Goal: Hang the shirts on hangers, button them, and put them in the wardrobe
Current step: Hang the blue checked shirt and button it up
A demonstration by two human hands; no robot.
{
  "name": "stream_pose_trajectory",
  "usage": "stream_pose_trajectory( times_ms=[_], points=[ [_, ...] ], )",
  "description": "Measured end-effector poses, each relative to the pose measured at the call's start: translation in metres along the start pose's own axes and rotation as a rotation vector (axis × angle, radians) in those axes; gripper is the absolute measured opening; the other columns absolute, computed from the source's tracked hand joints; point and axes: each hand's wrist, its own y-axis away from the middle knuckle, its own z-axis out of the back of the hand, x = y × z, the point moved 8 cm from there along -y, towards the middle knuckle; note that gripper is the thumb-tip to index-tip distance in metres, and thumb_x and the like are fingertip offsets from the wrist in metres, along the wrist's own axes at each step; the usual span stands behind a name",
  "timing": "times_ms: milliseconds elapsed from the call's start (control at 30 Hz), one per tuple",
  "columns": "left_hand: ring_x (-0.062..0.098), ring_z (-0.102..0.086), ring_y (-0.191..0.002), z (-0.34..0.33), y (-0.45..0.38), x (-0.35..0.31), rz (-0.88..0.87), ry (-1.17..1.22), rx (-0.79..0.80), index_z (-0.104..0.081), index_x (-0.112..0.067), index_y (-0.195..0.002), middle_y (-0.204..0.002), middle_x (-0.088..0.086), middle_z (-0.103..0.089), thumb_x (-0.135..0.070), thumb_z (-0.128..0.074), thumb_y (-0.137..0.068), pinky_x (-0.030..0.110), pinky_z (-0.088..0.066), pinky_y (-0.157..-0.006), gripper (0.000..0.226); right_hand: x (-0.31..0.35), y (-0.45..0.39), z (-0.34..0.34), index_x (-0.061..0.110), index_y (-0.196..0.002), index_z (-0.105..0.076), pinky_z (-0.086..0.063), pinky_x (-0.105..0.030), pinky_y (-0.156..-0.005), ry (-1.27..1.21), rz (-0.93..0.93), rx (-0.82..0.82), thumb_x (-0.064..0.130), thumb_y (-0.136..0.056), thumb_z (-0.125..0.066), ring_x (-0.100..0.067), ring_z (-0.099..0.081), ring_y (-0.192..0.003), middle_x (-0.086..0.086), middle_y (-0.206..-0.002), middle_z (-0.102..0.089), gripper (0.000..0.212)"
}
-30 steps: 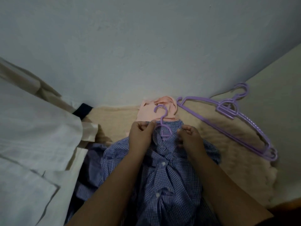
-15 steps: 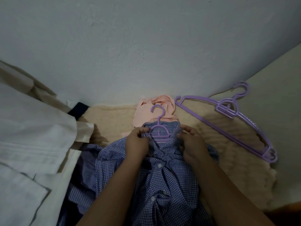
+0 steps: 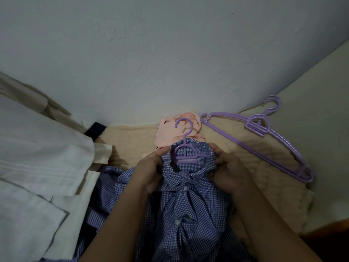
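Note:
A blue checked shirt lies bunched in front of me on a cream blanket, with white buttons down its front. A purple hanger sits inside its collar, hook pointing away from me. My left hand grips the collar's left side and my right hand grips its right side, both just below the hanger's neck. A pink shirt lies crumpled behind the hanger's hook. Spare purple hangers rest stacked on the blanket to the right.
White and beige cloth is piled at the left, with a dark patch at its edge. A pale wall rises straight ahead. Another striped blue garment peeks out under my left forearm.
The collar has been pulled down and spread, so more of the hanger's neck shows above it. Both hands slid slightly lower and wider on the collar.

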Motion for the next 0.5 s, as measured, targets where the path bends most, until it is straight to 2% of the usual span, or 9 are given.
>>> stream_pose_trajectory(
  times_ms=[67, 133, 233, 300, 367, 400, 433, 500],
  points=[
    [0.026, -0.068, -0.080, 0.001, 0.004, 0.004, 0.057, 0.305, 0.069, -0.059, -0.003, -0.115, -0.104, 0.021, -0.067, 0.015, -0.021, -0.078, 0.031, -0.060, -0.064, 0.056, 0.000, 0.003, 0.011, 0.011, -0.093, -0.065, -0.043, -0.029, -0.057, -0.137, 0.007, -0.044, -0.001, -0.064, -0.037, -0.025, -0.057, -0.080, -0.012, -0.092, -0.065, 0.043],
    [0.026, -0.070, -0.074, 0.003, 0.007, 0.009, 0.077, 0.534, 0.111, -0.058, -0.007, -0.111, -0.098, 0.021, -0.070, 0.014, -0.024, -0.072, 0.033, -0.060, -0.059, 0.056, -0.004, 0.003, 0.022, 0.013, -0.085, -0.066, -0.036, -0.029, -0.059, -0.212, 0.006, -0.089, 0.005, -0.064, -0.039, -0.023, -0.054, -0.075, -0.008, -0.079, -0.064, 0.035],
    [0.021, -0.068, -0.064, 0.002, 0.006, 0.015, 0.071, 0.590, 0.111, -0.061, -0.007, -0.108, -0.092, 0.017, -0.072, 0.008, -0.029, -0.068, 0.028, -0.058, -0.054, 0.053, -0.009, 0.003, 0.027, 0.015, -0.084, -0.066, -0.034, -0.028, -0.063, -0.168, 0.009, -0.105, 0.010, -0.068, -0.043, -0.022, -0.053, -0.076, -0.005, -0.080, -0.064, 0.028],
    [0.017, -0.064, -0.062, 0.001, 0.003, 0.017, 0.045, 0.480, 0.087, -0.064, -0.005, -0.108, -0.091, 0.012, -0.070, 0.000, -0.037, -0.078, 0.025, -0.055, -0.057, 0.041, -0.007, 0.004, 0.026, 0.014, -0.088, -0.065, -0.037, -0.029, -0.065, -0.054, 0.015, -0.132, 0.011, -0.079, -0.043, -0.022, -0.054, -0.080, -0.005, -0.088, -0.063, 0.024],
    [0.023, -0.069, -0.081, 0.006, -0.002, 0.016, -0.021, 0.223, 0.019, -0.067, -0.006, -0.107, -0.098, 0.013, -0.071, -0.016, -0.056, -0.087, 0.034, -0.057, -0.072, 0.025, -0.001, 0.005, 0.027, 0.013, -0.091, -0.065, -0.039, -0.029, -0.061, 0.093, 0.045, -0.185, 0.011, -0.088, -0.042, -0.021, -0.054, -0.077, -0.006, -0.089, -0.062, 0.023],
    [0.026, -0.069, -0.089, 0.011, -0.004, 0.015, -0.063, 0.065, -0.020, -0.067, -0.009, -0.109, -0.102, 0.013, -0.071, -0.024, -0.068, -0.083, 0.038, -0.057, -0.078, 0.030, 0.003, 0.004, 0.027, 0.013, -0.094, -0.065, -0.040, -0.029, -0.057, 0.181, 0.073, -0.211, 0.010, -0.089, -0.044, -0.021, -0.055, -0.075, -0.005, -0.088, -0.063, 0.022],
    [0.025, -0.070, -0.090, 0.014, -0.005, 0.011, -0.123, -0.131, -0.069, -0.067, -0.015, -0.109, -0.101, 0.010, -0.072, -0.028, -0.077, -0.077, 0.039, -0.057, -0.079, 0.036, 0.007, 0.003, 0.027, 0.012, -0.097, -0.066, -0.041, -0.028, -0.054, 0.277, 0.107, -0.225, 0.010, -0.090, -0.047, -0.020, -0.056, -0.074, -0.006, -0.088, -0.065, 0.021],
    [0.019, -0.070, -0.072, 0.018, -0.006, -0.005, -0.285, -0.462, -0.173, -0.069, -0.025, -0.102, -0.084, 0.001, -0.073, -0.024, -0.080, -0.076, 0.033, -0.059, -0.065, 0.028, 0.014, -0.003, 0.025, 0.010, -0.101, -0.067, -0.047, -0.028, -0.056, 0.440, 0.176, -0.227, 0.012, -0.089, -0.057, -0.022, -0.063, -0.078, -0.009, -0.093, -0.069, 0.016]
  ],
)
